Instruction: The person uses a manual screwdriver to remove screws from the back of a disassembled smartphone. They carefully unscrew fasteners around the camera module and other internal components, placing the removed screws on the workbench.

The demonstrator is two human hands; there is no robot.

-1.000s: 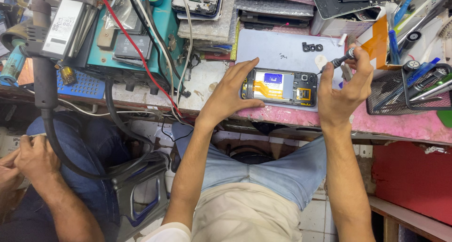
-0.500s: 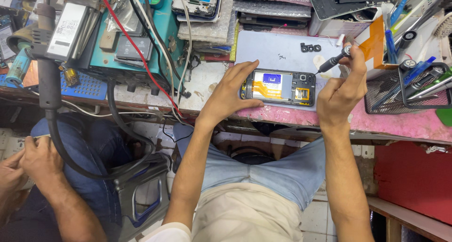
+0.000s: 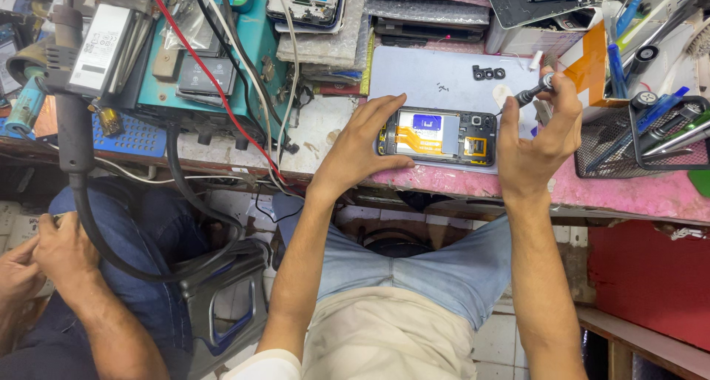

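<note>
An opened phone (image 3: 441, 135) with its back cover off lies on the pink bench top (image 3: 629, 191), showing orange flex cable and a blue-white part inside. My left hand (image 3: 362, 147) rests on the phone's left end, fingers spread, steadying it. My right hand (image 3: 540, 132) grips a small screwdriver (image 3: 526, 95), whose tip points down at the phone's upper right corner. A grey back cover (image 3: 444, 80) lies flat just behind the phone, with a small black camera ring (image 3: 488, 72) on it.
A black mesh basket (image 3: 636, 147) of pens and tools stands at the right. Stacked phones, padded sleeves and a teal box (image 3: 244, 47) with red and black cables crowd the back. Another person's hands (image 3: 44, 258) are at the lower left beside a black hose (image 3: 81, 173).
My right hand has brought the screwdriver from the right down toward the phone's upper right corner. My left hand stays on the phone.
</note>
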